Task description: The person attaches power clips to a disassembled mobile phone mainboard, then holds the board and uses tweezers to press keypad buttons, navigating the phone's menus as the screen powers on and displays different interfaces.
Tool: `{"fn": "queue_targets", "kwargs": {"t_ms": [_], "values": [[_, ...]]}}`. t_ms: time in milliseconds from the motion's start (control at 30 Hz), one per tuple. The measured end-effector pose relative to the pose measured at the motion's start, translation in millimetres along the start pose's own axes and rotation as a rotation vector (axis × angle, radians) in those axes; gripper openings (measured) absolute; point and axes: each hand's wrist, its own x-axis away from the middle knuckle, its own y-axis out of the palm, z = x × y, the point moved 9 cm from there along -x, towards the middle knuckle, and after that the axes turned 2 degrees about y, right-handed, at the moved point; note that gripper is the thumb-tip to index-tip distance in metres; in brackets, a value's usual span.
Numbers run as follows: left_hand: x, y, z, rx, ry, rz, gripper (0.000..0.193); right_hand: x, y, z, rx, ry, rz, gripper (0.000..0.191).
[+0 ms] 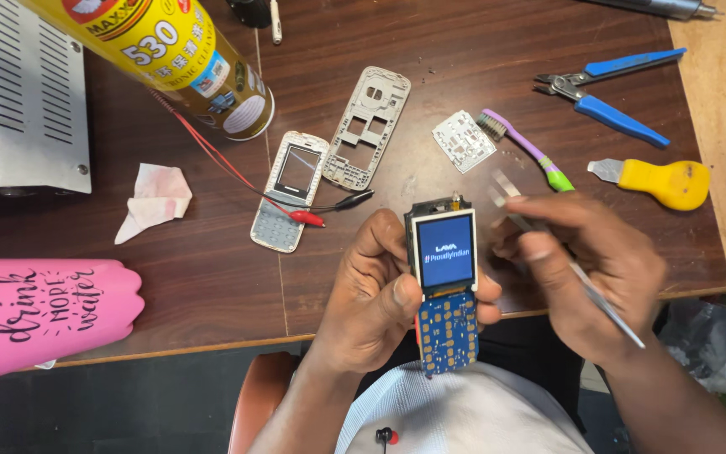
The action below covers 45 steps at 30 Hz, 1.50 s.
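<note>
Gripping the phone board (447, 286), the left hand (371, 294) is clamped; right hand (590, 269) pinches tweezers (565, 261); toothbrush (524, 147) at one o'clock.

Bare forearms, no sleeves; white ribbed-knit shirt (464, 416) over torso; no rings or watch visible.

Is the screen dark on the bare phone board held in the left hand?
No, the screen glows blue on the phone board in the left hand.

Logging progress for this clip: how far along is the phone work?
Done: front cover and frame lie off on the table. In hand: left hand holds the bare phone board, screen lit; right hand holds tweezers. Left: the covers are not back on.
</note>
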Motion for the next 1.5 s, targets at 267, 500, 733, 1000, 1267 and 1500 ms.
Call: {"fn": "queue_targets", "kwargs": {"t_ms": [267, 500, 733, 1000, 1267, 1500], "values": [[-3, 4, -7, -0.193, -0.033, -0.014, 0.036, 18, -12, -8, -0.383, 0.022, 0.099, 0.025], [-3, 1, -7, -0.076, -0.036, 0.023, 0.036, 18, -19, -42, -0.216, -0.126, -0.011, 0.019], [-1, 1, -10, -0.060, -0.028, 0.037, 0.035, 18, -15, -33, -0.165, -0.051, -0.062, 0.018], [-1, 0, -10, -0.054, -0.046, 0.040, 0.035, 17, -14, -30, -0.226, -0.054, -0.051, 0.018], [0, -1, -10, -0.070, -0.022, 0.040, 0.035, 18, -15, -27, -0.225, -0.044, -0.060, 0.019], [-1, -1, -11, -0.064, -0.029, 0.038, 0.036, 20, -15, -24, -0.265, -0.012, -0.053, 0.016]]}}
